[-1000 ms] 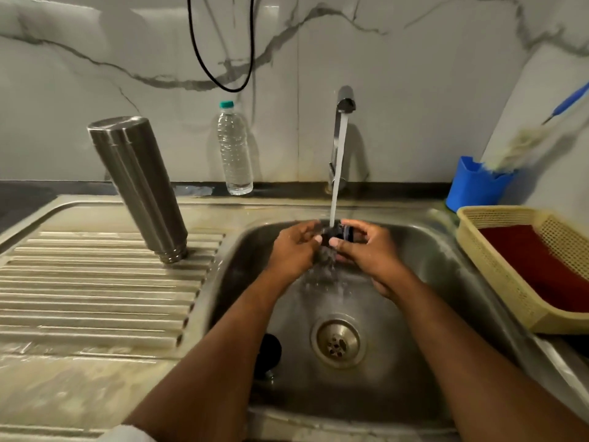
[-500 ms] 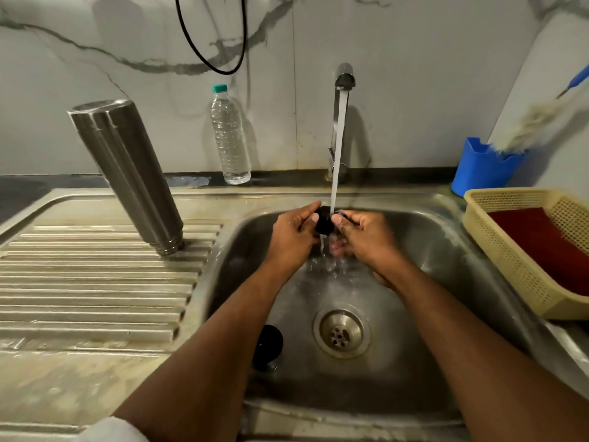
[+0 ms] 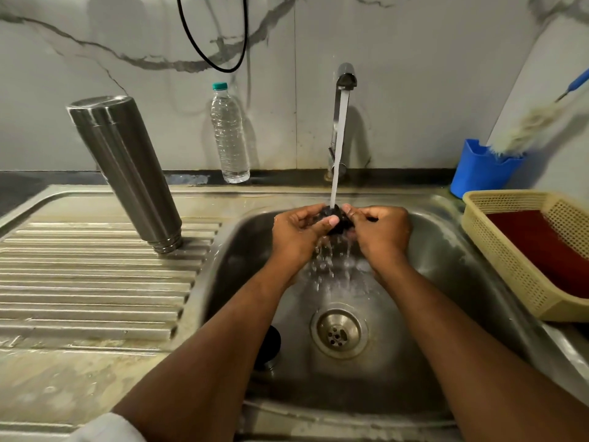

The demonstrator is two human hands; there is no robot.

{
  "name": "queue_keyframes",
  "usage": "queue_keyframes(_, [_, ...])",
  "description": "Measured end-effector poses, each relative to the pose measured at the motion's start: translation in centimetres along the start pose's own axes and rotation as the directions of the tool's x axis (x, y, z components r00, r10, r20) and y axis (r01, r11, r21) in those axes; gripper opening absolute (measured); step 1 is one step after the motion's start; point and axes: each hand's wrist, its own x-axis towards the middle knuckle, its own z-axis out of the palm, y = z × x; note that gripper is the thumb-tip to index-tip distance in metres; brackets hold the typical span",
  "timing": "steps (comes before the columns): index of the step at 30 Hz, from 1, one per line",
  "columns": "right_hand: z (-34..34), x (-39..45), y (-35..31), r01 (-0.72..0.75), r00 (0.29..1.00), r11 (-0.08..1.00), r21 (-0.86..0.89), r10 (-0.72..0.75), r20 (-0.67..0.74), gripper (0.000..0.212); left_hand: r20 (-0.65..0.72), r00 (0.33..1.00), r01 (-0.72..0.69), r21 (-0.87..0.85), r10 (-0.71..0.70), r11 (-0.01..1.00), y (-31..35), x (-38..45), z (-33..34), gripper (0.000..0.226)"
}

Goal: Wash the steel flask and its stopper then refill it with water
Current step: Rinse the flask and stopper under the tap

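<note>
Nearest the camera, a white sleeve edge (image 3: 105,427) shows at the lower left, and both forearms reach forward over the steel sink (image 3: 452,250). Against the near-left basin wall sits a dark round object (image 3: 271,342), partly hidden by the left forearm; what it is cannot be told. Drain (image 3: 339,333) lies centre of the basin, wet, with splash falling above it.

Mid-basin, raised above the drain: left hand (image 3: 298,232) and right hand (image 3: 381,232) meet under the water stream (image 3: 339,138). Black stopper (image 3: 336,220) sits between the two grips. Left grip: fingers curled round the stopper's left side, thumb across its front. Right grip: fingertips pinching its right side. Stream strikes the stopper's top; water runs off below both hands.

Left, on the ribbed drainboard (image 3: 79,282): steel flask (image 3: 124,172) stands mouth-down, well apart from the hands. Right: yellow basket (image 3: 497,250) holding something red.

Far edge: tap (image 3: 345,81), clear plastic bottle (image 3: 229,135) with teal cap, blue holder (image 3: 481,169) with a brush (image 3: 529,122). Black cable (image 3: 216,63) loops on the marbled wall.
</note>
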Motion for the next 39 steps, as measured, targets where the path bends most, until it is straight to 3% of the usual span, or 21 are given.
queue_keyframes(2, [0.1,0.0,0.0,0.041,0.999,0.999,-0.011,-0.040,0.032,0.008,0.014,0.999,0.043,-0.094,-0.042,0.995,0.5,-0.2,0.0,0.029])
queue_keyframes(6, [1.1,-0.7,0.1,0.164,0.972,0.987,-0.006,-0.160,0.173,0.034,0.042,0.980,0.200,-0.284,-0.196,0.938,1.0,0.0,-0.4,0.027])
queue_keyframes(11, [0.6,-0.4,-0.1,0.231,0.968,0.969,-0.091,-0.220,0.116,0.030,0.156,0.942,0.333,-0.324,-0.297,0.885,0.9,0.4,-0.4,0.025])
queue_keyframes(16, [0.5,-0.6,-0.4,0.277,0.960,0.939,-0.201,-0.266,0.084,0.024,0.118,0.956,0.288,-0.241,-0.267,0.927,0.5,0.5,-0.5,0.031])
queue_keyframes(19, [0.7,-0.5,0.0,0.302,0.946,0.931,-0.205,-0.265,0.189,0.047,0.092,0.966,0.257,-0.190,-0.243,0.948,0.1,0.8,-0.7,0.028])
queue_keyframes(22, [0.9,-0.4,0.5,0.362,0.921,0.877,-0.316,-0.284,0.267,0.046,0.074,0.976,0.212,-0.129,-0.204,0.969,-0.4,1.0,-0.6,0.027])
queue_keyframes(27, [0.9,-0.1,0.7,0.182,0.977,0.968,-0.174,-0.159,0.139,0.032,0.066,0.993,0.104,-0.084,-0.099,0.991,-0.1,0.6,-0.1,0.035])
queue_keyframes(31, [0.9,-0.2,0.6,0.090,0.978,0.994,-0.061,-0.076,0.197,0.032,0.028,0.995,0.099,-0.095,-0.096,0.991,-0.1,0.7,-0.3,0.031])
queue_keyframes(35, [1.0,-0.3,0.7,0.115,0.964,0.991,-0.066,-0.095,0.250,0.054,-0.027,0.988,0.149,-0.096,-0.152,0.984,-0.2,0.8,-0.4,0.023])
queue_keyframes(39, [0.8,-0.3,0.5,0.192,0.962,0.975,-0.112,-0.164,0.219,0.045,-0.051,0.983,0.172,-0.053,-0.175,0.984,-0.4,0.7,-0.4,0.027])
